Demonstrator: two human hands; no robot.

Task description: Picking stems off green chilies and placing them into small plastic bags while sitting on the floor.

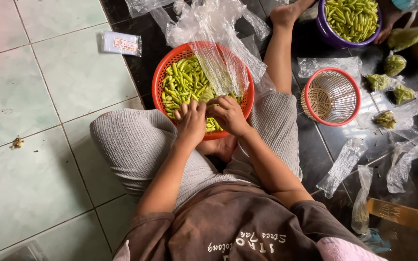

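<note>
A round orange basket (166, 68) full of small green chillies (184, 82) rests between my knees on the floor. A clear plastic bag (218, 48) stands open in the basket's right half. My left hand (191, 122) digs into the chillies at the basket's near edge, fingers curled around a bunch. My right hand (229, 114) is beside it, closed on the lower edge of the clear bag and some chillies. The two hands touch each other.
An empty red-rimmed basket (331, 96) sits to the right. A purple bowl of chillies (351, 21) is at the top right. Filled small bags (394, 65) and loose clear bags (344, 164) lie around. A yellow-capped bottle (402, 215) lies at lower right.
</note>
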